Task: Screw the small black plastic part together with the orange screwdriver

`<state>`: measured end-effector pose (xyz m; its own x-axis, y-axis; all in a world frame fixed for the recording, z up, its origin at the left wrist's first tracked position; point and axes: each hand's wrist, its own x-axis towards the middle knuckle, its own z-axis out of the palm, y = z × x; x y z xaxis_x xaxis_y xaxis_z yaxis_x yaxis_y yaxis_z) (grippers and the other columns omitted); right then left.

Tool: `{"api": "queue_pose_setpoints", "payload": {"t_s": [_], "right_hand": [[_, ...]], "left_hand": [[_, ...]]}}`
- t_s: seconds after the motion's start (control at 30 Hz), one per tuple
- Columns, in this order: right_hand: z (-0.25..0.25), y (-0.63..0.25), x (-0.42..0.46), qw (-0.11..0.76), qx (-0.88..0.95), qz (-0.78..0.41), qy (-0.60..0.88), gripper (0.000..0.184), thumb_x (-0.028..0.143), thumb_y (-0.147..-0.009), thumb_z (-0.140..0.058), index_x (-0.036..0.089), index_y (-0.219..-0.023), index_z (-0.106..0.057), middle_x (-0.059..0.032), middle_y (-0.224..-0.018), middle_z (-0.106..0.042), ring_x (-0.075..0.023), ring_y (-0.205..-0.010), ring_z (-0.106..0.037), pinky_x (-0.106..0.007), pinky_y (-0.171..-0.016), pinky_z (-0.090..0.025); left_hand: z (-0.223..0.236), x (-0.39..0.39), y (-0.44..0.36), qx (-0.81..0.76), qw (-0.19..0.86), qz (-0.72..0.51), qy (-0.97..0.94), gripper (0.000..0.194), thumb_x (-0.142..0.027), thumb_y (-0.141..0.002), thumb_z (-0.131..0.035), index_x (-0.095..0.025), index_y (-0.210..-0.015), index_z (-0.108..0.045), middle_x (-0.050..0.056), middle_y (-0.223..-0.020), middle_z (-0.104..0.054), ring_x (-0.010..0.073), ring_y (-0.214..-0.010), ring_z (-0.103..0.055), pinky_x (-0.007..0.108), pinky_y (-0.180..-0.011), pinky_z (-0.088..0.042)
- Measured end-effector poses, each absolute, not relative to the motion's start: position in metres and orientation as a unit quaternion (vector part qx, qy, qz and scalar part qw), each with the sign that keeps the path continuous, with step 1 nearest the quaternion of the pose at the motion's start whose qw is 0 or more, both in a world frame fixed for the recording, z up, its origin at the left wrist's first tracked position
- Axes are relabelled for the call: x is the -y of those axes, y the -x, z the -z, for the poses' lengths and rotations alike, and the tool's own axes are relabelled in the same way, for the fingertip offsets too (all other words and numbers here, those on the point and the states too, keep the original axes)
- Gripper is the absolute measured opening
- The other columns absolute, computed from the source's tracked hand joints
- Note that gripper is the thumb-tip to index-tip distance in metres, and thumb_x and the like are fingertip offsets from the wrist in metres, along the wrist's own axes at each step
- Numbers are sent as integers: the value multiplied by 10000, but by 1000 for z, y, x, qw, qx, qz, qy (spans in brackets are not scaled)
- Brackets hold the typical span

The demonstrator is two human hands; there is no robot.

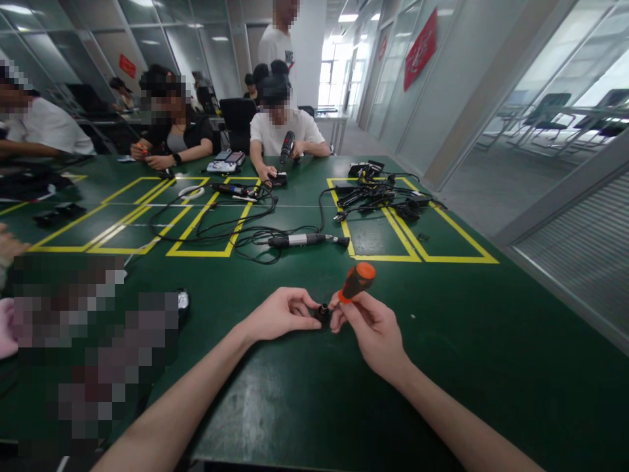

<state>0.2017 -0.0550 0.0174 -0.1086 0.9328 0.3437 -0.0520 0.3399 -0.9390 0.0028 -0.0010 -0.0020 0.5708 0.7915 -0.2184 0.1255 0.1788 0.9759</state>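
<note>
On the green table [295,406] in front of me, my left hand [287,313] pinches a small black cylindrical part [322,313] between thumb and fingers. A lighter ring shows at the top of that part. My right hand [373,328] grips a screwdriver [358,282] with an orange and black handle. The handle tilts up and to the right, and its shaft and tip are hidden by my fingers. Both hands are close together, with the screwdriver just right of the black part.
Beyond my hands lies a grey and black corded electric screwdriver [302,240] with looping cable. A heap of black cables [378,196] sits at the back right, among yellow tape lines [457,260]. Across the table a person [287,128] holds a power drill [287,147]. Others sit at left.
</note>
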Motion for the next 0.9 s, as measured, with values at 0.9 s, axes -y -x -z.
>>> {"api": "queue_pose_setpoints", "payload": {"t_s": [0.9], "right_hand": [[-11,-201,56,572,598,-420,373,296,490,-1004,-603,214,-901,-635,-17,-750,-690,-127,-555,-617,-262,-535,-562]], "left_hand": [[-6,1,-3,-388,617,-192,-657,552,-299,-698,-854,-77,-1194,-760,17,-738,-701,104,-625,-599,224,-642,-473]]}}
